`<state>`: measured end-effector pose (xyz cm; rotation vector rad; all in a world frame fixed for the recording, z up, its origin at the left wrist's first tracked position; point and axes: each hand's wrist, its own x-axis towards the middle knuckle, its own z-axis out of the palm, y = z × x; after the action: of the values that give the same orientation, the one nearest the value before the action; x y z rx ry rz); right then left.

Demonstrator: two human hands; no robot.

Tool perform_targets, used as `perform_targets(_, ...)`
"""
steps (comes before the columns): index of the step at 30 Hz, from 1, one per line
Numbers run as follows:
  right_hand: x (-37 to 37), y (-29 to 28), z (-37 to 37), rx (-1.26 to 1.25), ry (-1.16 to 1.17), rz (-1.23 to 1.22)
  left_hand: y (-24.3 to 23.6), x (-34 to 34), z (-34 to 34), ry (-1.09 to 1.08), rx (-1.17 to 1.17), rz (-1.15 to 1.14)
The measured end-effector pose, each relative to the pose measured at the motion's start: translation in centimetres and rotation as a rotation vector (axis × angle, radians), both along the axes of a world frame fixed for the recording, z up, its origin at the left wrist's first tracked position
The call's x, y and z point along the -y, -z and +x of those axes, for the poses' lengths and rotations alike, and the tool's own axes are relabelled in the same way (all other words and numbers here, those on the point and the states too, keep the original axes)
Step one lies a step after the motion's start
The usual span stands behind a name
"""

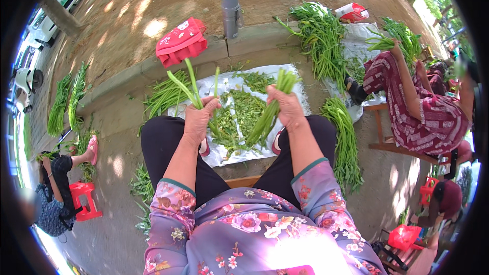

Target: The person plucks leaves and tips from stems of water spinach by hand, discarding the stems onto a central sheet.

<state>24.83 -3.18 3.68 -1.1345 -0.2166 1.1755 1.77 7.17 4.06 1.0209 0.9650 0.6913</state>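
Observation:
My left hand [200,118] is closed round a few thick green vegetable stalks [186,87], their cut ends pointing up and away from me. In my right hand [286,106] is a fuller bundle of green stalks [264,124], slanting down towards the middle. The two hands are apart, above my knees. Below them a white plastic sheet [222,160] lies on the ground, strewn with loose green leaves [244,105]. More long stalks [165,93] lie in a pile at the sheet's left side. The exact kind of vegetable is not plain.
Beyond the sheet runs a stone kerb [254,38], with a red bag [182,42] and a grey flask [231,14] there. Leafy bunches lie at right [340,137] and left [62,103]. A co-worker in a maroon patterned garment [423,107] sits at right; another person [53,193] sits left.

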Motion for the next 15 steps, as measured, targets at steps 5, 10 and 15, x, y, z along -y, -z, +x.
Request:
perform_targets(5, -1.2, 0.8, -2.9, -0.157, -0.132, 0.053, -0.7, 2.0, 2.7, 0.090, 0.015, -0.049)
perform_targets(10, -1.4, 0.8, -3.4, -0.225, -0.191, 0.142, -0.7, 2.7, 4.2, 0.164, 0.045, -0.032)
perform_targets(15, -1.4, 0.8, -3.7, -0.254, -0.211, 0.129, -0.9, 2.6, 4.3, 0.149, 0.039, -0.080)
